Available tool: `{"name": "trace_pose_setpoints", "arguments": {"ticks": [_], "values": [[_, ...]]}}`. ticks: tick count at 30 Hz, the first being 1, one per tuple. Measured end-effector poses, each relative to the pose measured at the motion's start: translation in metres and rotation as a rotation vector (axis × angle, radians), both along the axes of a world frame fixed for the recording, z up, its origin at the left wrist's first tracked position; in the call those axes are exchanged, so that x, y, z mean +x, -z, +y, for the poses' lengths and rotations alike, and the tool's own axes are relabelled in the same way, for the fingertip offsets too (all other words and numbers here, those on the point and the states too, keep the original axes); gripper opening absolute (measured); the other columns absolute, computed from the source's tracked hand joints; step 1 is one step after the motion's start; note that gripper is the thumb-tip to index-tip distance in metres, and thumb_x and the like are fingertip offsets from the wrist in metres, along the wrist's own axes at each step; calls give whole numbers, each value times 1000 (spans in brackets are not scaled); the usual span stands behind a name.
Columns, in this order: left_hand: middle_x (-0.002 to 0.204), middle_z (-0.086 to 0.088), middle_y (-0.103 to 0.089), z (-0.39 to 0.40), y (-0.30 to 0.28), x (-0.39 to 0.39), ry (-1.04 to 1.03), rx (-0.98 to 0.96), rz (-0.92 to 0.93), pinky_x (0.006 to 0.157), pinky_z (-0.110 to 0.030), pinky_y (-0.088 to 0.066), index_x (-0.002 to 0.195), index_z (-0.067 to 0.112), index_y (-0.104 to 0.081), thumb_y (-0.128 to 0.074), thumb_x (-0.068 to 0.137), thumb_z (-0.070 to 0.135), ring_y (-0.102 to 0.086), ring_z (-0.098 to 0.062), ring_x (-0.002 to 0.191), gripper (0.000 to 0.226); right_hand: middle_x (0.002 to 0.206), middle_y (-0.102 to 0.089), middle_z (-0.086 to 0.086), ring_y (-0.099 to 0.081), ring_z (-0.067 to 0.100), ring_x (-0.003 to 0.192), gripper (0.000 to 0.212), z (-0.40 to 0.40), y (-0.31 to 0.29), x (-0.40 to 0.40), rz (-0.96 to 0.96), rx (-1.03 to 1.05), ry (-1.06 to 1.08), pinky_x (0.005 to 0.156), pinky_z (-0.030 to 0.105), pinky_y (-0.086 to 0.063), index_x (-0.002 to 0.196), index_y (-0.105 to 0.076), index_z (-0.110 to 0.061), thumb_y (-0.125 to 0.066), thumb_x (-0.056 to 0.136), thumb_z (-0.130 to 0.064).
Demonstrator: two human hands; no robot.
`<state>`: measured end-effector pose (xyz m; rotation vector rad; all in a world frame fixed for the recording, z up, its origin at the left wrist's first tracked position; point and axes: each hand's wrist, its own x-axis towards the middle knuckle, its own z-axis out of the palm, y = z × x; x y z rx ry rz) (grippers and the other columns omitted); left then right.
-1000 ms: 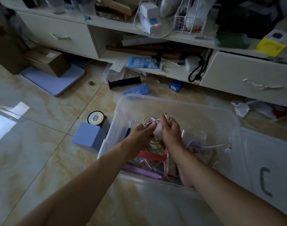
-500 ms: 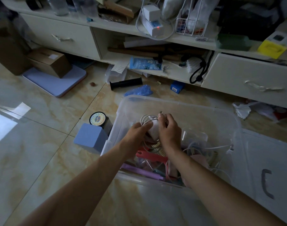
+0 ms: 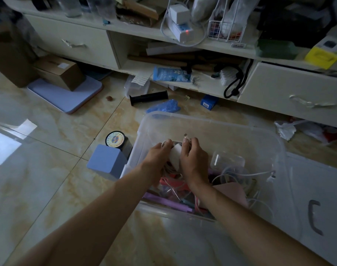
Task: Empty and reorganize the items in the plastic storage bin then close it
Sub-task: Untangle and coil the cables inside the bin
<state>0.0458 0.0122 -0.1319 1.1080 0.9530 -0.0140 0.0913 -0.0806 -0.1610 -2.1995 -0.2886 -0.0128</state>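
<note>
Gripping an upright white charger [image 3: 175,154], both hands [image 3: 192,160] above bin [image 3: 211,122].

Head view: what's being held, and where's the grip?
Both hands, left hand and right hand, grip a white charger block by its opposite sides, its white cable looped around it.

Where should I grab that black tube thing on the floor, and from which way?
Grab the black tube around its middle, coming straight down from above. It lies flat on the tile, with open floor on both long sides, so your fingers can close across its narrow width. One end flares wider, so the middle likely gives the steadier hold.
</note>
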Motion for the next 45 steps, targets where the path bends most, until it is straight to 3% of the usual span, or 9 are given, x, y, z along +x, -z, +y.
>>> {"name": "trace_pose_setpoints", "arguments": {"ticks": [6, 11, 17, 21, 25, 32, 36, 39, 45], "values": [[110, -30, -65, -8, 4, 3, -45, 57, -38, 86, -55, -57, 117, -2, -59, -48, 104, 25, -66, -41, 99, 32, 100, -71, 17, -64, 36, 92, 33, 4, -4, 4, 159, 115, 16, 64, 29, -28, 102, -61, -5, -42, 107, -32], [94, -17, -63, -3, 5, 2, 40, 233, 39, 80, -41, -56, 108, 2, -57, -48, 103, 21, -62, -24, 81, 22, 113, -67, 17, -59, 36, 102, 35, 10, -5, 2, 424, 169, 49, 68, 30, -27, 106, -61, -7, -36, 108, -31], [111, -18, -63, 13, -2, -1, 223, 370, 91, 89, -47, -56, 119, 9, -54, -49, 102, 32, -64, -33, 101, 30, 75, -57, 1, -50, 27, 78, 28, 7, -8, 8, 426, 134, 29, 64, 34, -29, 81, -59, -10, -48, 100, -28], [111, -17, -61, 20, 4, -4, 99, 310, 88, 73, -36, -57, 119, 7, -52, -48, 103, 26, -62, -25, 90, 25, 88, -63, 4, -54, 20, 84, 32, 4, -5, 12, 247, 93, -23, 66, 29, -31, 93, -73, -13, -48, 102, -31], [109, -16, -59, 20, 9, -4, 72, 304, 139, 59, -26, -49, 123, 2, -50, -45, 104, 29, -59, -18, 81, 33, 99, -56, 5, -55, 12, 83, 25, 1, 0, 7, 1, 115, -149, 71, 4, -34, 116, -75, -16, -55, 101, -21], [102, -18, -62, 21, 4, 0, 53, 313, 118, 73, -34, -56, 114, -1, -55, -45, 104, 25, -63, -26, 87, 30, 92, -49, 4, -48, 4, 74, 26, -9, 3, 12, -254, 100, -296, 68, 0, -37, 110, -79, -18, -67, 89, -6], [103, -16, -62, 19, 5, -1, 72, 335, 58, 63, -27, -53, 116, -2, -54, -46, 104, 22, -61, -21, 84, 28, 92, -52, 3, -51, -2, 76, 26, -10, 6, 20, -102, 93, -316, 67, 2, -39, 108, -79, -21, -70, 87, -9], [109, -19, -63, 17, 3, -2, 71, 335, 42, 79, -41, -59, 117, 1, -54, -48, 103, 24, -65, -30, 95, 28, 92, -58, -1, -56, 4, 77, 30, -10, 4, 26, -42, 106, -360, 69, 15, -48, 117, -71, -21, -68, 88, -12], [115, -21, -64, 18, 4, -4, 46, 292, 4, 92, -53, -55, 122, 4, -55, -50, 103, 25, -65, -35, 106, 29, 109, -67, 11, -68, 19, 88, 43, -12, -6, 32, 740, 545, -198, 75, 33, -57, 116, -54, -16, -81, 83, -19]]}}
